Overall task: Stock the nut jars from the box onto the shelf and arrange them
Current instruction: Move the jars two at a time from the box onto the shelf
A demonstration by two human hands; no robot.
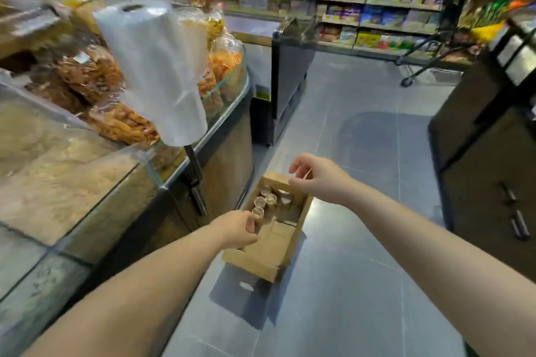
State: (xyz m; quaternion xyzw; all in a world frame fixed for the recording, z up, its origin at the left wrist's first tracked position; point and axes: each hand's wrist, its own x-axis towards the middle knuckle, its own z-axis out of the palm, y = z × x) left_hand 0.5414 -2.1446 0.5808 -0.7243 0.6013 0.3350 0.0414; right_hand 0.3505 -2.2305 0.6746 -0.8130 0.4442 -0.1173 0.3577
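An open cardboard box lies on the grey floor beside the counter. Several small clear nut jars stand at its far end. My left hand is over the box's left wall, fingers curled, close to the nearest jar; whether it holds the jar or the wall is unclear. My right hand hovers above the far right corner of the box, fingers loosely spread and holding nothing.
A glass-topped counter with bulk snacks runs along the left, with a roll of plastic bags on a post. A dark freezer cabinet stands ahead, a dark unit on the right. Stocked shelves line the far wall.
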